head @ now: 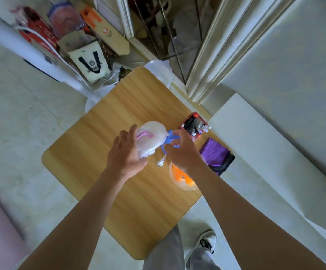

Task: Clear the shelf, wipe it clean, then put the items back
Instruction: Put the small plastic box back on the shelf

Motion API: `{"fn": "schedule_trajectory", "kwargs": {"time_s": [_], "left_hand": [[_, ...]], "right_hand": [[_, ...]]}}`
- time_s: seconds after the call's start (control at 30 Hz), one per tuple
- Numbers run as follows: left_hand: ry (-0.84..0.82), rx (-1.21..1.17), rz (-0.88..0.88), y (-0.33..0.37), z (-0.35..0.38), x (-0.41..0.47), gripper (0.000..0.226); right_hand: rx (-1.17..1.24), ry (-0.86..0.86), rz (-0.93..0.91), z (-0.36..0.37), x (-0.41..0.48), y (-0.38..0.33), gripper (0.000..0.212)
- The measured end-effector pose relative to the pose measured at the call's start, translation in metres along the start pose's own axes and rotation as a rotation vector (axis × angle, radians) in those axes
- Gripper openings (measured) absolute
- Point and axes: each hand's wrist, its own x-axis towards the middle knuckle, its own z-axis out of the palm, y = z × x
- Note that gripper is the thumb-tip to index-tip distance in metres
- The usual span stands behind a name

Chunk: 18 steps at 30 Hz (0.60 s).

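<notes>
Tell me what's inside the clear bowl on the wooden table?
Inside the clear bowl you can see orange round things, probably fruit. The right hand and its wrist cover the bowl's far side, so how many there are cannot be told.

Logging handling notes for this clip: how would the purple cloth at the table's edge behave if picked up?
The purple cloth lies folded with soft creases, so it would probably droop and unfold when lifted. It looks thin, so likely light. Flat on the table, it should slide rather than roll or tip.
</notes>
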Motion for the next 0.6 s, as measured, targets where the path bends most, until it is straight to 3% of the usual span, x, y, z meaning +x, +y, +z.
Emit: {"fn": "schedule_trajectory", "kwargs": {"time_s": [0.07, 0.33, 0.47, 0.6], "left_hand": [[-0.007, 0.020, 0.087, 0.015, -0.022, -0.013, 0.104], [-0.005, 0.203, 0.469, 0.119, -0.077, -0.086, 0.101], [-0.041, 0.238, 0.634, 0.196, -0.066, -0.138, 0.098], [-0.078, 0.349, 0.791, 0.284, -0.034, -0.204, 0.099]], "right_hand": [[0.137, -0.013, 0.004, -0.014, -0.016, -0.010, 0.063], [0.622, -0.100, -0.017, -0.106, -0.115, 0.004, 0.052], [0.778, 0.029, -0.058, -0.162, -0.189, 0.049, 0.034], [0.881, 0.210, -0.088, -0.221, -0.274, 0.120, 0.046]]}}
